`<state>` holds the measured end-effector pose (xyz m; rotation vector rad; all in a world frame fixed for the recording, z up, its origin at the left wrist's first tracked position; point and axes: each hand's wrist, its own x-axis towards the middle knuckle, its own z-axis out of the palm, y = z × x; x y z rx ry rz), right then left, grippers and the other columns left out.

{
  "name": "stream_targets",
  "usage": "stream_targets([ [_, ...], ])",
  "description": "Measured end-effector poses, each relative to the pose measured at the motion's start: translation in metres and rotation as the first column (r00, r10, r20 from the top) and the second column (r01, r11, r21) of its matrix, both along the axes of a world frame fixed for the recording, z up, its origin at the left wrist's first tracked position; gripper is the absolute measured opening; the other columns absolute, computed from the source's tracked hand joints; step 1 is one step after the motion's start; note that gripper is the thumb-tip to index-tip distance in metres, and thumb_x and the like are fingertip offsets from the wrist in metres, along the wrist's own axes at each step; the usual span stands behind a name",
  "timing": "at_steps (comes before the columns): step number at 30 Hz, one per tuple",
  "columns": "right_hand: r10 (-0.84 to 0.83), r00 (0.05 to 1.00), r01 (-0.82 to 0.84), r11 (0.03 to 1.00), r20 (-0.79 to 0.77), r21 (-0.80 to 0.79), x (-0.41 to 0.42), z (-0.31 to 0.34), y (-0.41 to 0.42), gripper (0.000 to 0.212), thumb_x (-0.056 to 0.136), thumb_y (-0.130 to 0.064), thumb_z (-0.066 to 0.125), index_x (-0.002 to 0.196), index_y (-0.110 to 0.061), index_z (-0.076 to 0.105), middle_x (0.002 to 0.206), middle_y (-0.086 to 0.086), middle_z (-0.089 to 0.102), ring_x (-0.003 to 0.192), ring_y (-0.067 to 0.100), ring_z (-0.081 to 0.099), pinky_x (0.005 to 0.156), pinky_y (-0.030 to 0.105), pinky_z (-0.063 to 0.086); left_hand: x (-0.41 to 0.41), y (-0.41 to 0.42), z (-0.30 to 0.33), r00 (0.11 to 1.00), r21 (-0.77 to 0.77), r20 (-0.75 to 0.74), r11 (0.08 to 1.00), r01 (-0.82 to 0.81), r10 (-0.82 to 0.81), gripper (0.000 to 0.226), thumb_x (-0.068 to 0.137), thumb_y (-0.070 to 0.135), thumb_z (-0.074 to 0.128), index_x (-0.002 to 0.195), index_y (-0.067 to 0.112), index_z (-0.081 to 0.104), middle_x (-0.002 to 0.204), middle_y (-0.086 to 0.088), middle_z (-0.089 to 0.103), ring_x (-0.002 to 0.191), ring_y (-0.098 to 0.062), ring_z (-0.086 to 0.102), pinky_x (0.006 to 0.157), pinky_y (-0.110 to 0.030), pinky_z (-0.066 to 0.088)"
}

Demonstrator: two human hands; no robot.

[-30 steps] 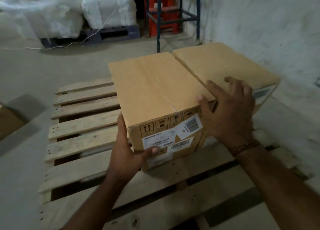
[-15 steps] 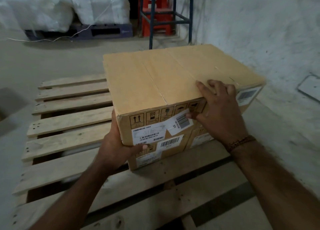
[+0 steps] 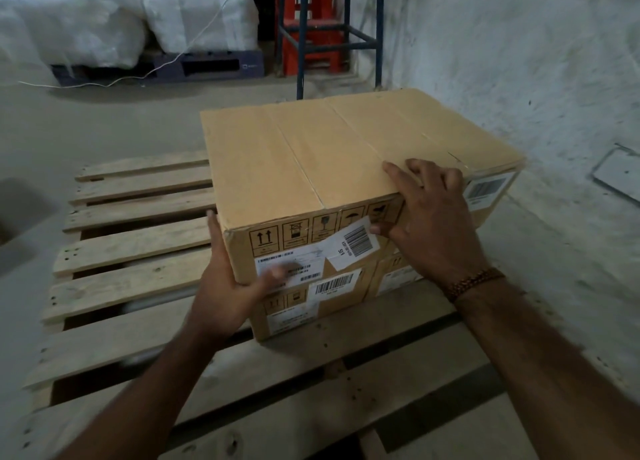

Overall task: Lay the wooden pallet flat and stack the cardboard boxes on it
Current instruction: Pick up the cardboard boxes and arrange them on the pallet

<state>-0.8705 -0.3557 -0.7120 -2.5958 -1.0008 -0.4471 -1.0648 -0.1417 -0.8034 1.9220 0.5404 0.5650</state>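
2 hands on the top cardboard box (image 3: 311,161): we see the left hand (image 3: 225,293) cupping its near-left corner (thumb on the label), the right hand (image 3: 429,217) with spread fingers (image 3: 398,172) draped over its near top edge. It sits atop a lower box (image 3: 311,312) on the flat wooden pallet (image 3: 138,251).

Both forearms bare, no sleeves visible; brown beaded bracelet (image 3: 473,284) around right wrist; left wrist unadorned.
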Motion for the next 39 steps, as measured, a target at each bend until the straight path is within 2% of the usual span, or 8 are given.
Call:
stream_targets([
  [4,0.010,1.000,-0.010,1.000,0.021,0.006,-0.002,0.002,-0.004,0.089,0.083,0.001,0.059,0.163,-0.026,0.030,0.159,0.008,0.040,0.137,0.033,0.034,0.110,0.050,0.046,0.004,-0.020,0.034,0.877,0.123,0.394,0.929,-0.348,0.276,0.111,0.089,0.088,0.036,0.170,0.020,0.002,0.177,0.000,0.015,0.157,-0.004,0.029,0.120,-0.056,0.040],
  [8,-0.018,1.000,0.018,1.000,0.009,-0.021,-0.007,0.003,0.000,0.087,0.084,0.005,0.037,0.162,-0.032,0.033,0.164,0.011,0.035,0.146,0.037,0.029,0.110,0.054,0.048,0.014,-0.020,0.061,0.862,0.501,0.483,0.760,-0.413,0.151,0.046,0.106,0.036,0.049,0.133,0.002,0.063,0.143,-0.017,0.062,0.138,-0.029,0.054,0.108,-0.059,0.045],
  [15,-0.076,0.997,0.075,0.996,0.022,0.050,-0.010,0.005,0.007,0.072,0.087,-0.004,0.030,0.151,-0.028,0.053,0.158,0.014,0.045,0.142,0.040,0.036,0.106,0.056,0.049,0.023,-0.025,0.056,0.874,0.557,0.427,0.694,-0.456,0.231,0.021,0.103,0.018,0.060,0.108,0.005,0.075,0.112,-0.010,0.073,0.119,-0.026,0.060,0.104,-0.040,0.043],
  [21,-0.064,0.946,0.002,0.982,-0.317,-0.190,-0.012,0.041,0.001,0.083,0.094,0.012,0.046,0.163,-0.031,0.034,0.173,0.012,0.020,0.159,0.039,0.012,0.124,0.048,0.028,0.002,-0.033,0.128,0.966,0.661,-0.099,0.741,-0.114,0.237,0.027,0.105,0.038,0.054,0.107,0.019,0.074,0.115,-0.002,0.072,0.117,-0.025,0.059,0.092,-0.038,0.050],
  [25,-0.114,0.834,-0.111,0.923,-0.540,-0.367,-0.030,0.154,0.021,0.103,0.087,0.001,0.065,0.169,-0.026,0.008,0.164,0.026,0.030,0.156,0.044,0.019,0.122,0.052,0.032,-0.018,-0.013,0.272,0.740,0.404,-0.669,0.867,0.293,0.062,0.061,0.102,0.072,0.034,0.129,0.032,0.072,0.120,0.001,0.075,0.111,-0.025,0.068,0.090,-0.040,0.056],
  [30,0.033,0.750,-0.208,0.960,-0.661,-0.188,-0.160,0.295,0.059,0.085,0.088,0.003,0.054,0.165,-0.022,0.029,0.173,0.016,0.019,0.161,0.038,0.007,0.128,0.048,0.021,-0.104,0.007,0.434,0.798,0.336,-0.600,0.921,0.195,0.050,0.047,0.103,0.062,0.050,0.132,0.030,0.069,0.120,0.009,0.075,0.108,-0.014,0.068,0.089,-0.033,0.053],
  [34,0.215,0.564,-0.394,0.919,-0.797,-0.031,-0.279,0.380,0.110,0.057,0.084,-0.006,0.052,0.140,-0.012,0.064,0.143,0.019,0.058,0.137,0.038,0.050,0.117,0.044,0.042,-0.202,0.025,0.523,0.714,0.231,-0.696,0.966,0.117,0.080,0.040,0.099,0.061,0.058,0.131,0.038,0.067,0.120,0.017,0.070,0.098,-0.006,0.065,0.083,-0.034,0.055],
  [39,0.339,0.516,-0.512,0.858,-0.786,0.034,-0.414,0.489,0.212,0.036,0.093,-0.006,0.055,0.125,-0.014,0.071,0.126,0.010,0.068,0.120,0.029,0.063,0.102,0.036,0.050,-0.341,0.081,0.604,0.724,0.155,-0.655,0.976,-0.153,0.217,0.042,0.101,0.060,0.056,0.133,0.035,0.068,0.137,0.006,0.068,0.105,-0.012,0.068,0.089,-0.036,0.056],
])
